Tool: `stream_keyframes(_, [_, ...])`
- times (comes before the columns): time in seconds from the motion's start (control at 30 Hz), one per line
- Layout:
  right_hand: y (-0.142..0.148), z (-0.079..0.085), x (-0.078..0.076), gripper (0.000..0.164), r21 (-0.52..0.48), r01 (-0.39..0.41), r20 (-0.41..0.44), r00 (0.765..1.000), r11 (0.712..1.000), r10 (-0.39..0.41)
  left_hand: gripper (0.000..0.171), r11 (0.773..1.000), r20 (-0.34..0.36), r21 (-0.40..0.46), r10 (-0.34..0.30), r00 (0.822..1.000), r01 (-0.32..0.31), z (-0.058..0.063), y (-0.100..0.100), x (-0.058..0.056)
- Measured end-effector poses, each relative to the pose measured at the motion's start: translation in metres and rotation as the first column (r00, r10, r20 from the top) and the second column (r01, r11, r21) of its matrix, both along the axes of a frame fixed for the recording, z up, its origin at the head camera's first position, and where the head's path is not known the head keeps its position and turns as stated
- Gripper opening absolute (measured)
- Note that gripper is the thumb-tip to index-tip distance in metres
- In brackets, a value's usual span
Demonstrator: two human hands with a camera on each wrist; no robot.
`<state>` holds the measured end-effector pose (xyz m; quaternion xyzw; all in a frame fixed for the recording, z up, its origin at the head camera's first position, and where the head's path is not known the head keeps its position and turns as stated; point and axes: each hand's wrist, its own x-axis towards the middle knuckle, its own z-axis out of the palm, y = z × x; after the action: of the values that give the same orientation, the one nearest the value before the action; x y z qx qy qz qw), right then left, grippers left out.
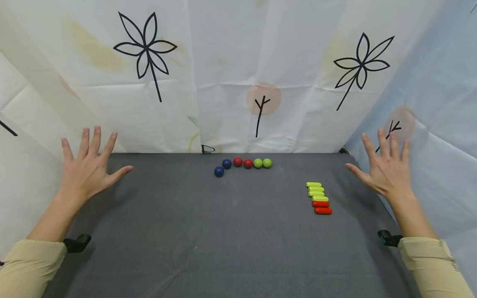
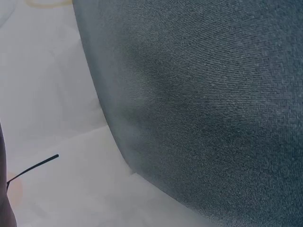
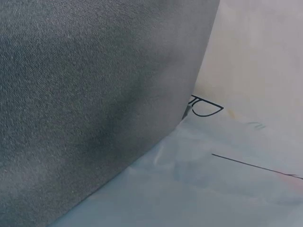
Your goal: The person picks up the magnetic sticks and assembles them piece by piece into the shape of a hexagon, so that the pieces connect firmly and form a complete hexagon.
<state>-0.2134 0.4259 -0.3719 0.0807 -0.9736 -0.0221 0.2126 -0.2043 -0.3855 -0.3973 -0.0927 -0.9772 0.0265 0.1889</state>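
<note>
My left hand (image 1: 87,171) is held over the left side of the table, fingers spread and nothing in it. On the opposite side my right hand (image 1: 389,174) is raised with its fingers spread too, also holding nothing. Nearest to it are several short yellow-green cylinders (image 1: 316,193) and two red cylinders (image 1: 322,211), lined up in a column. By the back edge, a curved row runs from two blue balls (image 1: 219,171) through two red balls (image 1: 237,162) to two green balls (image 1: 258,163). The wrist views take in only cloth and table, with a dark sliver at the left wrist view's edge.
A dark grey cloth surface (image 1: 197,231) covers the table. White curtains (image 1: 227,54) printed with black flowers and trees hang behind it and along the left. A bluish-white curtain (image 1: 447,124) borders the right edge. Dark bands (image 1: 77,243) circle both wrists.
</note>
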Motion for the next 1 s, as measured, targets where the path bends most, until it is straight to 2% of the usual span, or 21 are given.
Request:
stream_keyframes(0.27, [-0.005,-0.006,0.0,0.104,0.006,-0.02,-0.001,1.0,1.0,0.02,0.107,1.0,0.056,0.017,0.022,0.998,-0.023,-0.001,0.004,-0.002])
stream_keyframes(0.4, [-0.01,-0.011,0.001,0.106,0.003,-0.055,-0.018,0.998,0.998,0.055,0.102,0.999,0.068,0.05,0.019,0.998,-0.022,-0.004,0.008,-0.003])
stream_keyframes(0.57, [-0.018,-0.018,0.003,0.103,-0.024,-0.099,-0.029,0.995,0.995,0.098,0.093,0.991,0.045,0.135,-0.026,0.999,0.02,-0.007,0.017,-0.003])
stream_keyframes(0.63, [-0.022,-0.02,0.004,0.1,-0.042,-0.105,-0.018,0.994,0.994,0.105,0.085,0.986,0.011,0.156,-0.055,0.998,0.052,-0.009,0.021,-0.002])
stream_keyframes(0.77, [-0.029,-0.023,0.005,0.095,-0.092,-0.124,0.001,0.992,0.988,0.125,0.067,0.979,-0.011,0.181,-0.09,0.996,0.09,-0.012,0.031,-0.002])
stream_keyframes(0.87, [-0.036,-0.026,0.005,0.092,-0.142,-0.158,0.002,0.987,0.977,0.16,0.057,0.969,0.048,0.226,-0.109,0.993,0.096,-0.013,0.041,-0.002])
stream_keyframes(1.0, [-0.044,-0.032,0.006,0.088,-0.241,-0.174,0.048,0.98,0.955,0.191,0.05,0.942,0.138,0.319,-0.153,0.979,0.103,-0.016,0.056,-0.005])
